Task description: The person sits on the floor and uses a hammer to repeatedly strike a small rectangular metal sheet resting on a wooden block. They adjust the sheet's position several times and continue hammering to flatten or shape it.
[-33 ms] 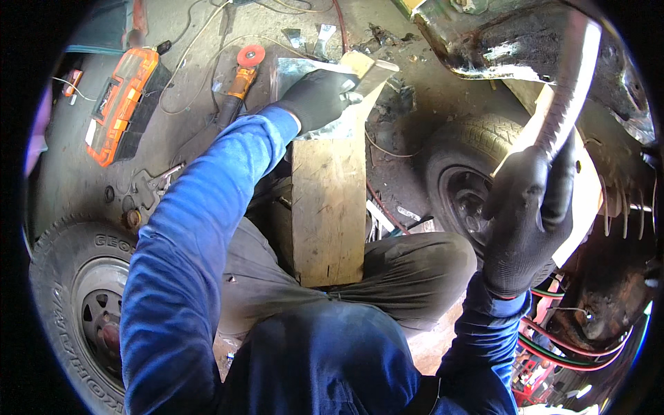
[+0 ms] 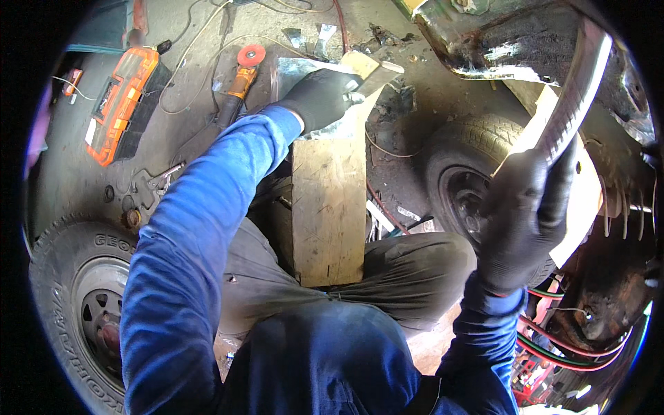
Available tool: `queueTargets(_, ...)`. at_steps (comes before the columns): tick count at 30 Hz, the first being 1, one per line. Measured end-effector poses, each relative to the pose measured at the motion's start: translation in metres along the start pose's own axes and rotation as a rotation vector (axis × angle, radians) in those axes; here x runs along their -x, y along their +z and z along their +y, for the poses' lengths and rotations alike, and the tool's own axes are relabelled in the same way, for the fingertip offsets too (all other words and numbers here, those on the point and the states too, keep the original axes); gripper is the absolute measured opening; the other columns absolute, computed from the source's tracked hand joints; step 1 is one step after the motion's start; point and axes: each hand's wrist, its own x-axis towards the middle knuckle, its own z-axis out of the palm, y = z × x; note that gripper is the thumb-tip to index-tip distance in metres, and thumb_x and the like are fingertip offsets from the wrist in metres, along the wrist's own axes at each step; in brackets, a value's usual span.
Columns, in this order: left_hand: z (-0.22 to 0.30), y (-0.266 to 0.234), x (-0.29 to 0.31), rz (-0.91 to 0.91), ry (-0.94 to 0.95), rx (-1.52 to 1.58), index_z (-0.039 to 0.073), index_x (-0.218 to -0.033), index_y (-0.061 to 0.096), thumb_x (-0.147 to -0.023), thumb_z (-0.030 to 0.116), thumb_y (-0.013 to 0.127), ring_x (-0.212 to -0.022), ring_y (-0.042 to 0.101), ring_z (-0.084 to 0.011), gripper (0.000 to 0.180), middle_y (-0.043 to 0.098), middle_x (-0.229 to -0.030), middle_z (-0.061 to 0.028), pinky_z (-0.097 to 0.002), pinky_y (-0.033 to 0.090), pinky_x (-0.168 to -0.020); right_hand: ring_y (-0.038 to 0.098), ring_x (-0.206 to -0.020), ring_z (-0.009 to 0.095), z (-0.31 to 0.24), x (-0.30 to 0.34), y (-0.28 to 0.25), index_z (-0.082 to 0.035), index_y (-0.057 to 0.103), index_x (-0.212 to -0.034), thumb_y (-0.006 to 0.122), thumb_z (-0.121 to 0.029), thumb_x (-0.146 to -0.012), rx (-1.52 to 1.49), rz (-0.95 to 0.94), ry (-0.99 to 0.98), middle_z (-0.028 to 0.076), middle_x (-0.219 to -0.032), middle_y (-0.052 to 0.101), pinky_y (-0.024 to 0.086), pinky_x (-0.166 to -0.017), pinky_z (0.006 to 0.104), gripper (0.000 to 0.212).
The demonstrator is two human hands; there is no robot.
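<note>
In a black glove, my left hand (image 2: 319, 99) is closed around a flat metal bar (image 2: 380, 79) that points to the right. It rests over a piece of bent sheet metal (image 2: 297, 69) at the far end of a wooden beam (image 2: 328, 214). The beam stretches away from between my legs. My right hand (image 2: 523, 218), also gloved and slightly blurred, is raised on the right. It grips a long, shiny, ridged metal bar (image 2: 573, 100), which slants up toward the top right. The bar is well apart from the sheet metal.
An angle grinder (image 2: 241, 84) with a red disc lies beyond my left arm, near an orange and black toolbox (image 2: 124, 104). Tyres stand at left (image 2: 55, 297) and right (image 2: 443, 155). Rusty vehicle metalwork (image 2: 491, 41) hangs at upper right. Cables and hoses (image 2: 344, 28) cross the floor.
The ridged bar's upper end has swung slightly right, with my right hand moving a little. The flat bar in my left hand has tilted slightly; its tip sits a bit farther right.
</note>
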Motion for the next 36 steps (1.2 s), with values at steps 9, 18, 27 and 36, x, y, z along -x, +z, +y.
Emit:
queueTargets(9,-0.012,0.006,-0.011,0.054,0.063,-0.009,0.0,-0.12,0.073,-0.108,0.034,0.065,-0.11,0.073,-0.046,0.037,0.075,-0.115,-0.0274,-0.052,0.056,-0.097,0.08,-0.096,0.025,0.047,0.021,-0.005,-0.002,0.054,-0.164,0.067,-0.01,-0.111,0.553,-0.384,0.049,0.023,-0.142,0.075,0.061,-0.086,0.0356,0.055)
queueTargets(18,-0.023,0.002,-0.014,0.019,0.006,0.064,0.001,-0.121,0.076,-0.105,0.035,0.071,-0.103,0.075,-0.0428,0.037,0.076,-0.113,-0.0276,-0.0488,0.058,-0.095,0.072,-0.126,0.019,0.063,0.032,0.01,0.002,0.056,-0.161,0.066,-0.013,-0.112,0.425,-0.277,0.264,0.024,-0.144,0.073,0.055,-0.106,0.0336,0.052)
queueTargets(27,-0.08,-0.036,-0.019,0.587,-0.135,0.593,0.002,-0.123,0.079,-0.108,0.035,0.077,-0.069,0.064,-0.0109,0.037,0.078,-0.087,-0.0061,-0.0317,0.054,-0.069,0.075,-0.119,0.022,0.109,0.085,0.055,-0.002,0.057,-0.16,0.065,-0.02,-0.114,0.319,-0.485,0.377,0.023,-0.137,0.077,0.06,-0.096,0.0388,0.051)
queueTargets(36,-0.127,-0.018,0.0,0.524,-0.336,1.453,0.004,-0.12,0.076,-0.109,0.018,0.077,-0.097,0.069,-0.0121,0.018,0.076,-0.111,-0.0011,-0.0283,0.055,-0.091,0.072,-0.13,0.042,0.13,0.097,0.053,-0.009,0.053,-0.163,0.061,-0.022,-0.113,0.518,-0.595,0.449,0.028,-0.141,0.072,0.059,-0.104,0.0468,0.052)
